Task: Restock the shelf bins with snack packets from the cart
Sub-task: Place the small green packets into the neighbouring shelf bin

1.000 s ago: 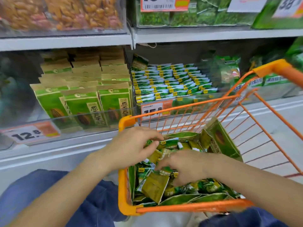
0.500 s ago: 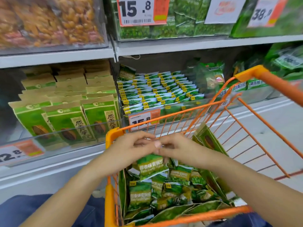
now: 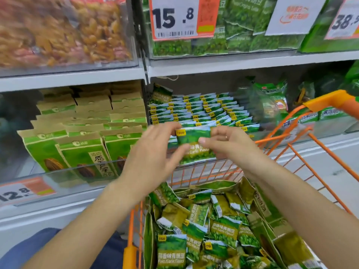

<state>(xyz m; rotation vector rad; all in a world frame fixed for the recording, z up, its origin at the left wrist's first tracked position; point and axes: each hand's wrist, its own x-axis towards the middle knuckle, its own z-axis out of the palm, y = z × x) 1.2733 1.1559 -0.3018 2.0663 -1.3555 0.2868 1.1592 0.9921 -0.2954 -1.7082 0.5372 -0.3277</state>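
A small stack of green pea snack packets (image 3: 194, 144) is held up in front of the lower shelf bin. My left hand (image 3: 153, 154) grips its left side, thumb on the front and fingers over the top. My right hand (image 3: 227, 144) pinches its right side. Behind them the bin (image 3: 204, 109) holds neat rows of the same green packets. Below, the orange cart (image 3: 326, 101) is filled with several loose green packets (image 3: 204, 230).
Left bin holds green and tan seed boxes (image 3: 83, 144) behind a clear front with a 12.8 tag (image 3: 19, 192). The upper shelf has nuts (image 3: 58, 30) and green packs with a 15.8 tag (image 3: 180, 16). The cart's wire front stands close to the shelf edge.
Both hands have risen out of the cart with the packets and moved up and forward to the front of the shelf bin.
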